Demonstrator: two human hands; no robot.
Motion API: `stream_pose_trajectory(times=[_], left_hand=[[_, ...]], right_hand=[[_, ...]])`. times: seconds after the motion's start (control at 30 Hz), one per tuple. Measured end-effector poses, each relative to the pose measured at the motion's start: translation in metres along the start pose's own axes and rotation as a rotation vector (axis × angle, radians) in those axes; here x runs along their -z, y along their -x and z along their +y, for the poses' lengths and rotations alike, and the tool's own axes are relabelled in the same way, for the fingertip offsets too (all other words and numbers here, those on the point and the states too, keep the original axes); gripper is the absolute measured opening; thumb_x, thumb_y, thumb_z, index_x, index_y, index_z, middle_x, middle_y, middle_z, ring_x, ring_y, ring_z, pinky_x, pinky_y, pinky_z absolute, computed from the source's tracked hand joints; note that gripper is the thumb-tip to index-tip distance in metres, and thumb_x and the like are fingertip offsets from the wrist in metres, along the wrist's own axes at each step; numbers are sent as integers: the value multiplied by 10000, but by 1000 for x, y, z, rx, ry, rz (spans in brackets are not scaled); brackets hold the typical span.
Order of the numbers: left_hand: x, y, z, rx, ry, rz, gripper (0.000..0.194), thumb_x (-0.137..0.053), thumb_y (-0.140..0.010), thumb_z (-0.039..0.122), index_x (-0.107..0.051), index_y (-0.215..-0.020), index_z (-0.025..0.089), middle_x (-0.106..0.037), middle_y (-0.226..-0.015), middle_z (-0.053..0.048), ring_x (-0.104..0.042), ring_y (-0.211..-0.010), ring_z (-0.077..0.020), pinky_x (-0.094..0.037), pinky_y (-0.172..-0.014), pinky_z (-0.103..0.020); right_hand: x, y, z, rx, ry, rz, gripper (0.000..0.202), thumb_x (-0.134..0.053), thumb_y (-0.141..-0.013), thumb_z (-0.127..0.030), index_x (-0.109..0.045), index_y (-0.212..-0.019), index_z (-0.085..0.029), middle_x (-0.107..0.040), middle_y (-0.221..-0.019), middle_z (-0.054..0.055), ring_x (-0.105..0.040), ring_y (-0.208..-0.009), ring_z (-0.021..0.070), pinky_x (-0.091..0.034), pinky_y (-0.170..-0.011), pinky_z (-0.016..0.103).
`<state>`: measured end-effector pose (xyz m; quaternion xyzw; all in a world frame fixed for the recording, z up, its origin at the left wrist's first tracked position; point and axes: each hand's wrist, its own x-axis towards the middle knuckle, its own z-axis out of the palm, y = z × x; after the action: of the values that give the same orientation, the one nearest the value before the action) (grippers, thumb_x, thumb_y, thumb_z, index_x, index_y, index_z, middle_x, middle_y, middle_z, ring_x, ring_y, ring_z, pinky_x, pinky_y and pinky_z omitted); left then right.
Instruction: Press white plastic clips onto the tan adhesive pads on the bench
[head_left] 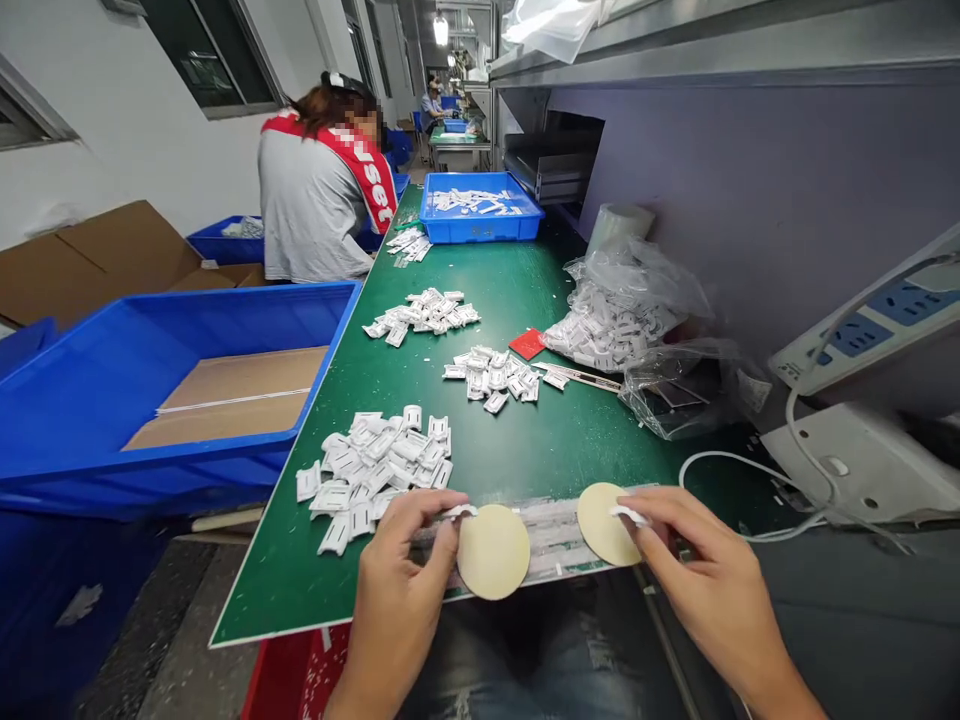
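**Both hands at the near edge of the counter, each on a small white part and a round pad**

Ahead of my hands I see three loose heaps of white plastic clips: the nearest pile (375, 465) sits just beyond my left hand, a second pile (495, 375) lies mid-counter, a third (424, 312) further back. To the right a clear bag of clips (619, 320) slumps near the wall, with a red card (528, 343) beside it. A white cable (739, 470) loops close to my right hand. A blue bin (165, 390) stands off the left edge, a blue tray (480, 208) at the far end, where a person (322, 190) sits.

My left hand (401, 580) comes up from below, fingers pinched on a white clip (459, 511) at the rim of the left disc (493, 552). My right hand (705, 580) mirrors it, fingers closed on another clip (628, 516) at the right disc (606, 523). Both discs lie on a strip of tape (551, 540) at the green counter (525, 450) front edge; the left disc overhangs it.

Bare green shows between the piles and the strip.
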<state>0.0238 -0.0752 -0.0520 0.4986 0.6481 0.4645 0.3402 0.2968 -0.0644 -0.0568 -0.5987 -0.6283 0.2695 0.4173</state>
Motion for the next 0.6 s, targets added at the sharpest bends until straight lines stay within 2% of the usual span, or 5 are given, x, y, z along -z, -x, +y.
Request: stream_pose_trajectory(times=[0.1,0.23,0.43,0.5,0.6], left_hand=[[-5,3,-4,-341,-312,-103,154,-544,-940,259,-683,-1008,257,-688,-1019,-28,-614,-949,-206,-496,-832,-353],[-10,7,-13,-606,-638,-139,189,-536,-940,146,-653,-1069,219,-684,-1029,-50,-573,-977,-228,-429,-884,-396],[-9,2,-10,-617,-818,-229,154,-503,-956,174,-650,-993,200,-613,-842,-54,-538,-796,-200,-407,-689,-318],[-8,4,-7,-640,-813,-265,159,-497,-955,163,-647,-992,199,-610,-857,-55,-537,-804,-193,-409,-701,-308],[-10,6,1,-670,-748,-237,177,-468,-953,127,-639,-957,174,-604,-831,-55,-527,-772,-179,-411,-688,-295]], right_hand=[[7,-10,6,179,294,-189,183,-541,-947,-244,-709,-1019,-235,-682,-1035,57,-634,-862,188,-475,-721,298],[7,-17,2,439,599,-257,230,-464,-986,-188,-694,-994,-191,-696,-937,56,-609,-770,172,-393,-667,299],[8,-18,-11,556,849,-276,237,-489,-974,-187,-687,-844,-185,-654,-756,41,-508,-628,161,-287,-582,311],[9,-15,-14,568,855,-265,244,-471,-974,-161,-690,-868,-178,-640,-731,37,-477,-597,156,-275,-576,314],[8,-14,-15,549,806,-279,228,-464,-974,-148,-689,-961,-177,-655,-774,34,-480,-598,146,-275,-574,305]])
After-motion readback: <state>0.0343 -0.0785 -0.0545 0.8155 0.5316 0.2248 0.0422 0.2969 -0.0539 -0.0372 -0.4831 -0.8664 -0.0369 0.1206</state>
